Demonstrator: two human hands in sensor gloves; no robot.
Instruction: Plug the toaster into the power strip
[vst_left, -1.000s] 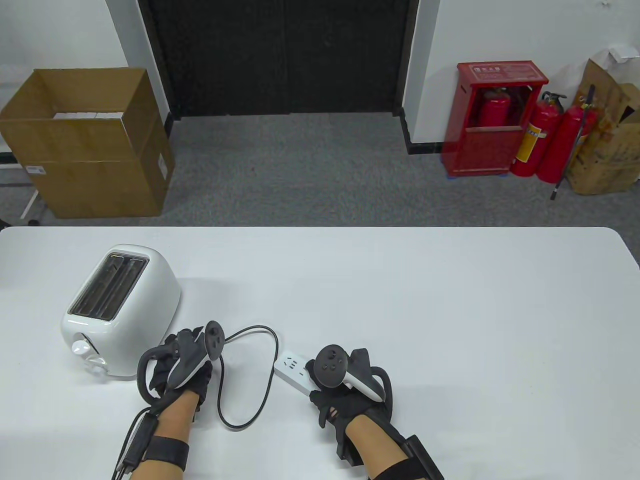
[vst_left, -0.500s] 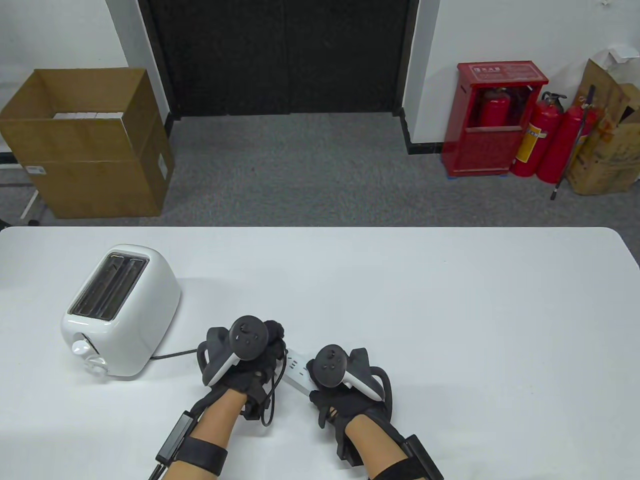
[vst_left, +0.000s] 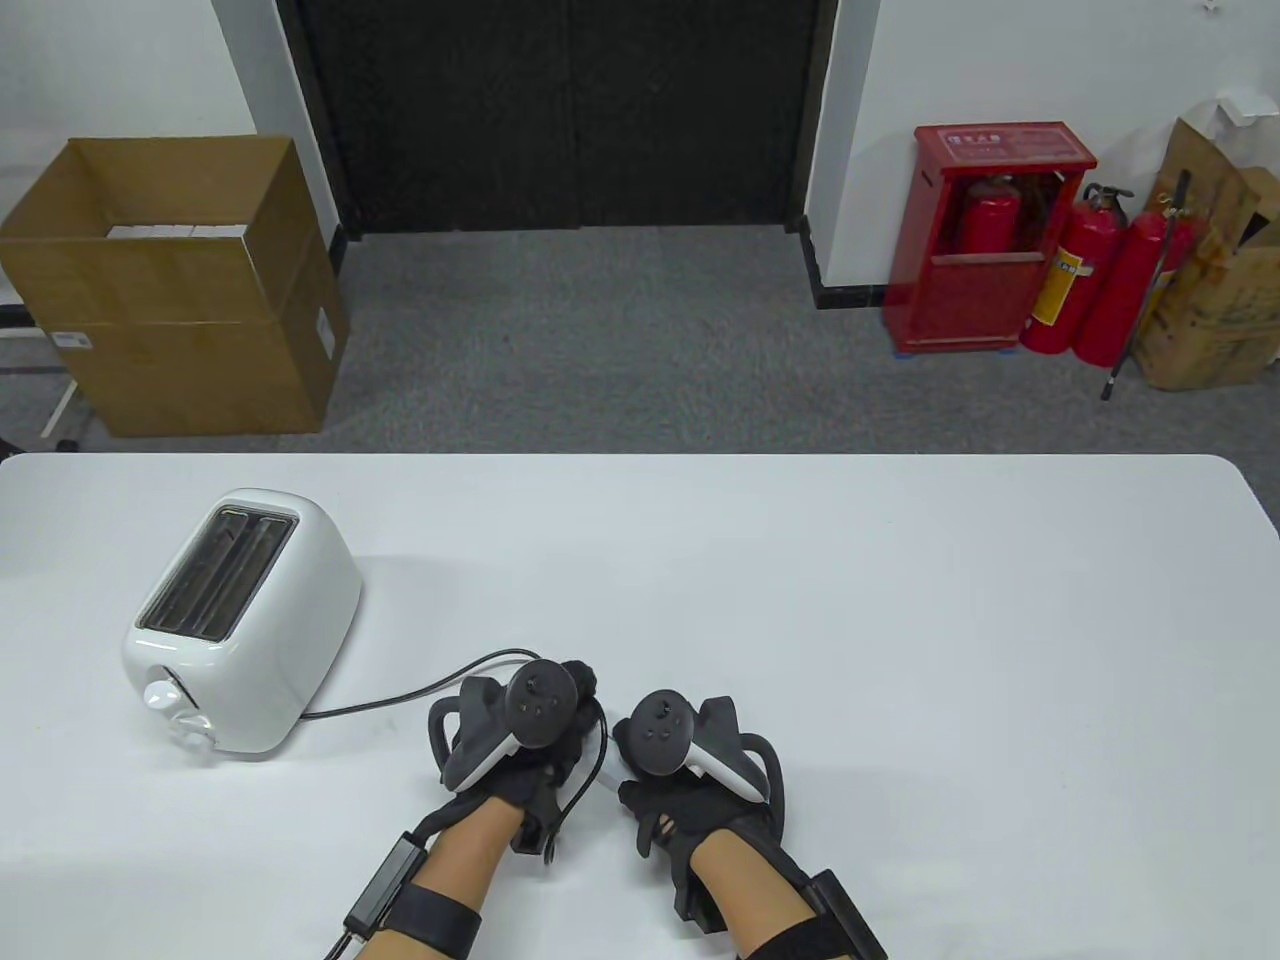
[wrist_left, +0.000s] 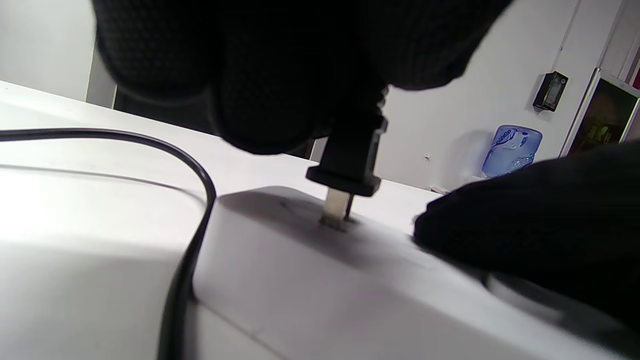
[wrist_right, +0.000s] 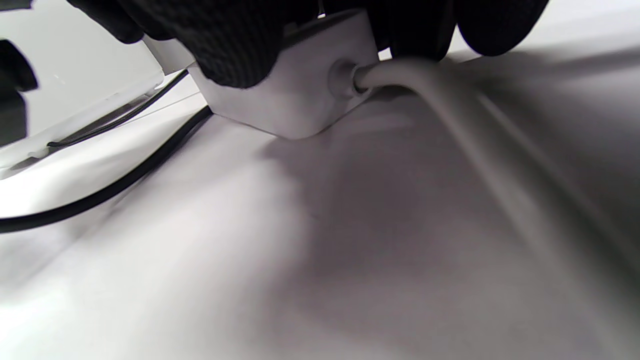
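Two prongs partly in power strip (wrist_left: 350, 280) socket, metal showing. My left hand (vst_left: 520, 725) pinches plug (wrist_left: 350, 160); right hand (vst_left: 680, 760) grips strip end. Toaster (vst_left: 240, 620) far left. Push straight down, no tilt; hold strip flat.

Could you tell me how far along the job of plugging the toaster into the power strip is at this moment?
Done: the left hand has the black plug gripped and lined up, its prongs entering the power strip. In hand: the right hand holds the strip's cord end steady. Left: pushing the plug fully home, since bare prong shows, then letting go. The toaster stands untouched.
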